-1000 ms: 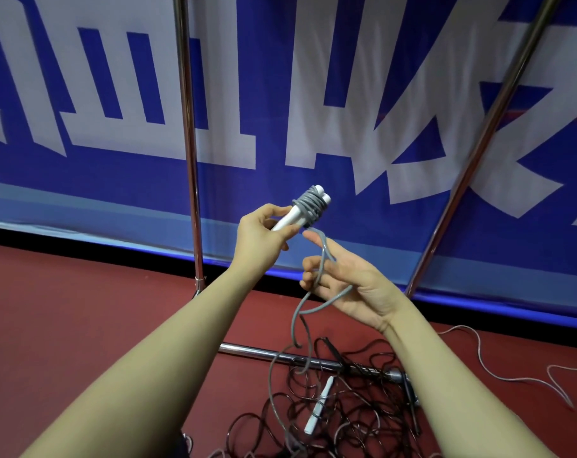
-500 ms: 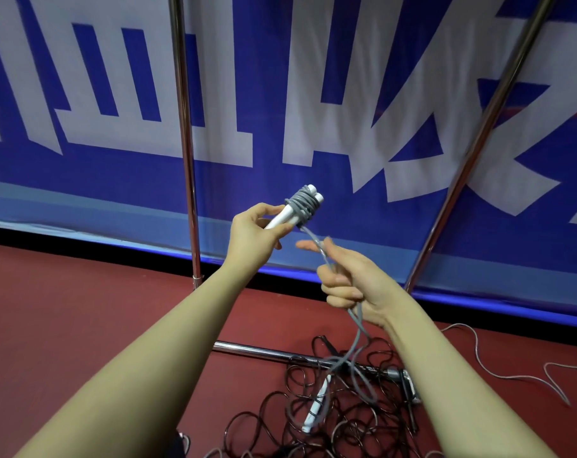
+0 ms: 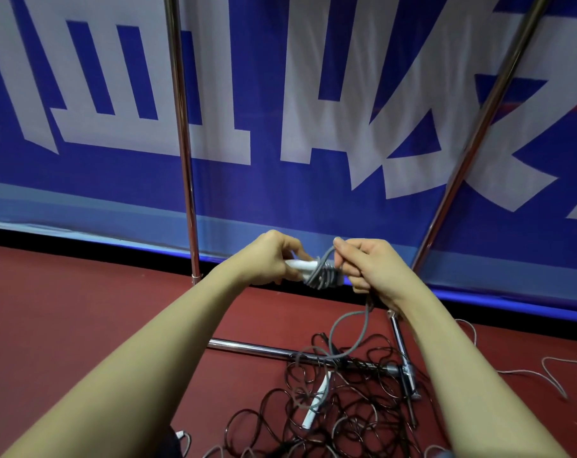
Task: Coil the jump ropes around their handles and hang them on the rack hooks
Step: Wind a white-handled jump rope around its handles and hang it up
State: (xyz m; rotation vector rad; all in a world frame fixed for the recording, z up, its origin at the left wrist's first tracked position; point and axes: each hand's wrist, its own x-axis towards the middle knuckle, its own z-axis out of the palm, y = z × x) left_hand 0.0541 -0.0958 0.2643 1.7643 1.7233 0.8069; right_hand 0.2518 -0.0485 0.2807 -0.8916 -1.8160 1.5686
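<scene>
My left hand grips the white handle of a grey jump rope, held level in front of me. Grey cord coils wrap the handle's right end. My right hand pinches the grey cord just above the coils, fingers curled round it. The loose cord hangs from that hand in a loop down to the floor. A second white handle lies on the floor in the tangle below. No rack hooks are in view.
A pile of tangled black ropes covers the red floor under my arms. Chrome rack poles rise at left and right, joined by a floor bar. A blue and white banner hangs behind. A thin white cord lies at right.
Both hands dropped lower and came together. The handle went from tilted up to level. My right hand, open under the cord before, closed on it and carried it over the coils.
</scene>
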